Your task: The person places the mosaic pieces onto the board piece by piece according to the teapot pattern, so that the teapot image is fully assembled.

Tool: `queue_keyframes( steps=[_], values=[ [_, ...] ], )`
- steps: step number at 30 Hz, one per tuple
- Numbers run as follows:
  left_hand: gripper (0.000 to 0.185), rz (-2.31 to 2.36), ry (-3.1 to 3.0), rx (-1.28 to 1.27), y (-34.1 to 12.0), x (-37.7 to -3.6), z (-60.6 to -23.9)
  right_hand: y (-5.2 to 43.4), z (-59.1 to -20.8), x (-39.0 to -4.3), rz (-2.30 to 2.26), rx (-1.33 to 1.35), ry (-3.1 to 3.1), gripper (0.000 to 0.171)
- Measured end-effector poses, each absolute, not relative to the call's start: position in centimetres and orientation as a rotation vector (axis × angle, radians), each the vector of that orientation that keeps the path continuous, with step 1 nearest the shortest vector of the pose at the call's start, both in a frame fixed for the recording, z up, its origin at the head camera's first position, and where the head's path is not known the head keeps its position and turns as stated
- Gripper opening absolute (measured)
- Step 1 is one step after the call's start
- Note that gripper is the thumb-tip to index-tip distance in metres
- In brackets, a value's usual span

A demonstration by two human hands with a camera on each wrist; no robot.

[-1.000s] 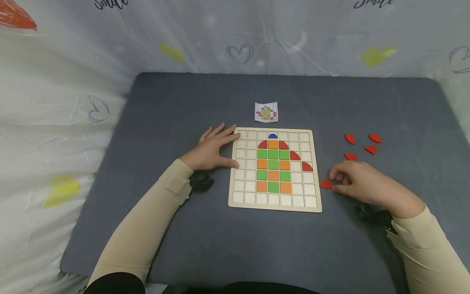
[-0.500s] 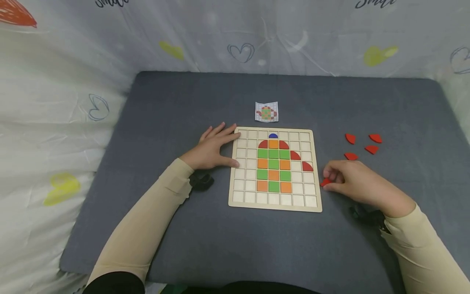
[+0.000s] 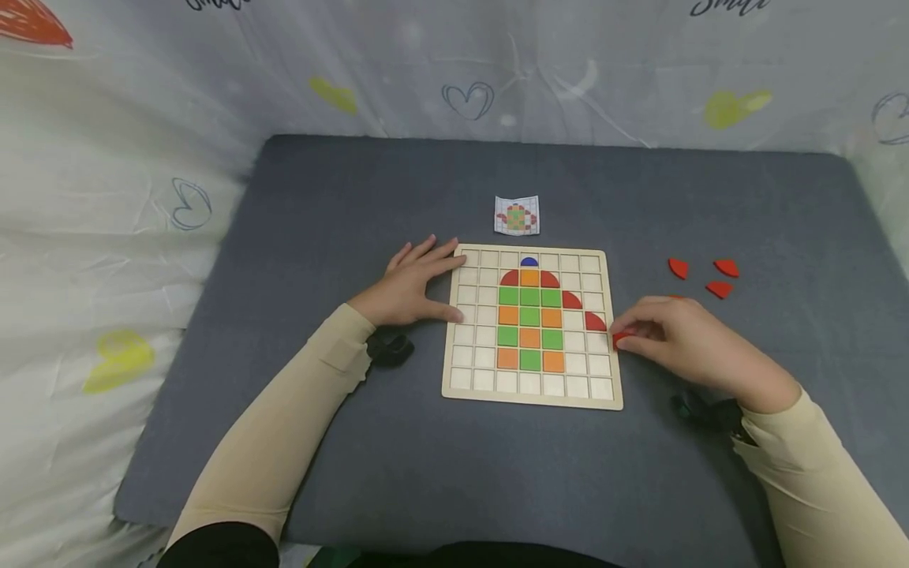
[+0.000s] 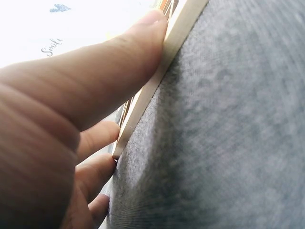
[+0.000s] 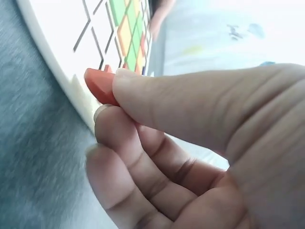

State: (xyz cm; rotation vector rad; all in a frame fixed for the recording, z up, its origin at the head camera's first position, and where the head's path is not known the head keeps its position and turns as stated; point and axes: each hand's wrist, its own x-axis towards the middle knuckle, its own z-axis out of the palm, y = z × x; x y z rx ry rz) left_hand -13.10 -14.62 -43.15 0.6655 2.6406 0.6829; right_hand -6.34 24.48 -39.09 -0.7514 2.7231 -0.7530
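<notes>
A wooden grid board (image 3: 483, 382) lies flat on the table, with green, orange, red and blue tiles in some of its squares. My left hand (image 3: 408, 292) rests on the board's left edge, thumb and fingers spread; the left wrist view shows the thumb (image 4: 138, 52) against the wooden rim. My right hand (image 3: 685, 347) is at the board's right edge and pinches a red quarter-circle tile (image 5: 101, 85) between thumb and fingers. In the head view that tile overlaps the rim, just below a red tile (image 3: 595, 321) set in the rightmost column.
Loose red tiles (image 3: 726, 268) lie on the grey table (image 3: 369, 465) to the right of the board; one is mostly hidden behind my right hand. A small printed pattern card (image 3: 517, 216) sits beyond the board's far edge. A white printed curtain (image 3: 398, 47) hangs behind the table.
My right hand has picked up the red tile from beside the board and moved it left and slightly away from me, to the board's edge. My left hand stays in place.
</notes>
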Motion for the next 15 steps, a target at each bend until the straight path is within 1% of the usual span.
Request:
queue_keyframes(
  steps=[3,15],
  values=[
    [0.098,0.685,2.635,0.664,-14.6,-13.1,-43.2,23.8,-39.0,-6.6,-0.747,-0.762,2.696,0.017],
    [0.098,0.68,2.639,0.669,-14.7,-13.2,-43.4,22.5,-39.3,-7.3,-0.761,-0.661,2.612,0.017]
  ],
)
